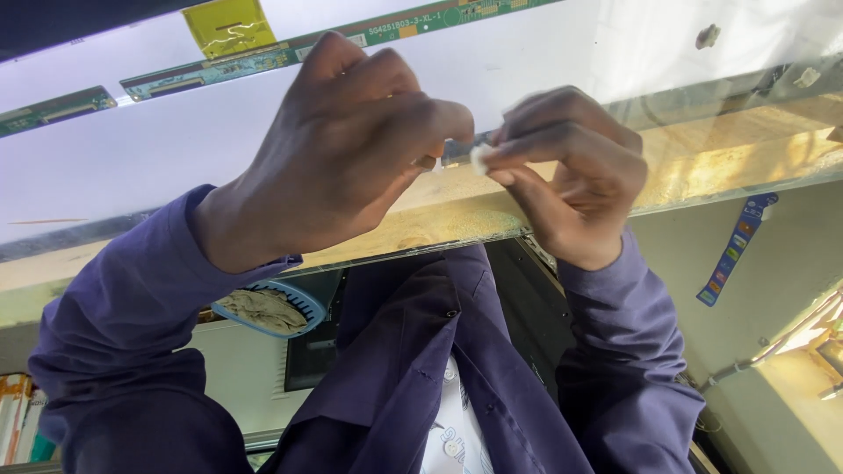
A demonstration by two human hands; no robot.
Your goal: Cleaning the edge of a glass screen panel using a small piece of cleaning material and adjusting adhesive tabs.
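Note:
My left hand (342,149) and my right hand (566,175) meet fingertip to fingertip above the near edge of a large white flat panel (158,149). The thumb and fingers of my right hand pinch a small white wad (479,160). The fingers of my left hand are curled and pinched together right beside the wad, at a thin dark strip (457,149) on the panel's edge. I cannot see whether they grip anything. Both arms are in dark purple sleeves.
Green circuit strips (263,57) and a yellow film tab (228,25) run along the panel's far edge. The panel lies on a worn wooden bench (729,158). Below it are a blue oval dish holding a cloth (268,307) and a hanging blue label strip (736,250).

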